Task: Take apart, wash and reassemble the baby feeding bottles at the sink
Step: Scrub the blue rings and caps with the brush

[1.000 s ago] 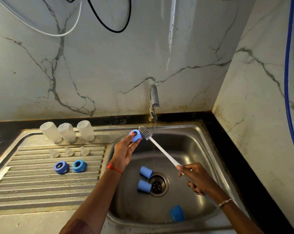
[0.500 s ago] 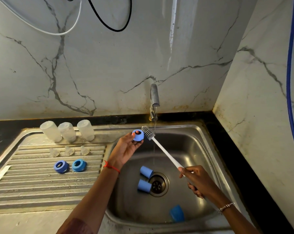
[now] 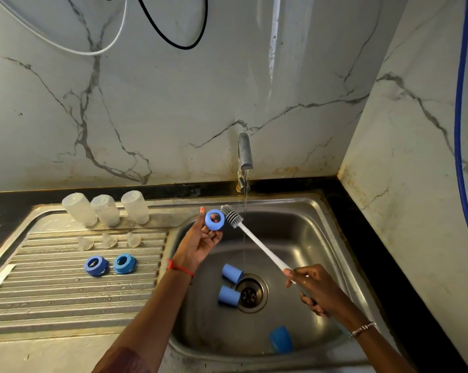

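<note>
Steel sink (image 3: 316, 211), tap (image 3: 245, 152) running. Left hand (image 3: 200, 244) pinches a blue bottle ring (image 3: 214, 219) in its fingers above the basin; right hand (image 3: 317, 290), fingers wrapped, grips the brush (image 3: 254, 239), bristles just beside the ring.

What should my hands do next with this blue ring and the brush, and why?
Probably tip the brush into the opening of the blue ring and scrub: the left hand holds the ring right beside the bristles, and the right hand grips the handle.
</note>
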